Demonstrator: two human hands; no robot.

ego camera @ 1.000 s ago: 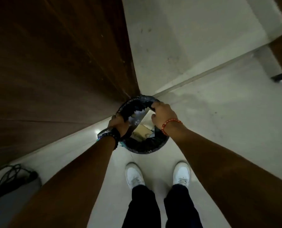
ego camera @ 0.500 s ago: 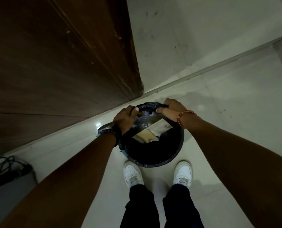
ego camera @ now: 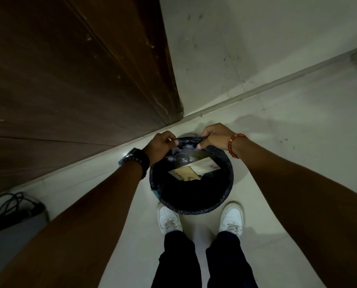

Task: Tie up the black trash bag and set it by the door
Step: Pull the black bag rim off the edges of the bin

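Gripping one black trash bag (ego camera: pixel 191 196) at its far rim: left hand (ego camera: pixel 159 145), right hand (ego camera: pixel 215 137), both closed.

Floor (ego camera: pixel 287 129): pale, smooth tiles; dimly lit; meets a light wall along a raised skirting strip
Bin with black trash bag (ego camera: pixel 194 196): stands on the floor near the dark wooden door (ego camera: pixel 69 69); open-topped, cardboard showing inside
White sneakers (ego camera: pixel 169 219): planted on the floor just beside the bin's near rim
Dark cables (ego camera: pixel 9 206): heaped on the floor at far left
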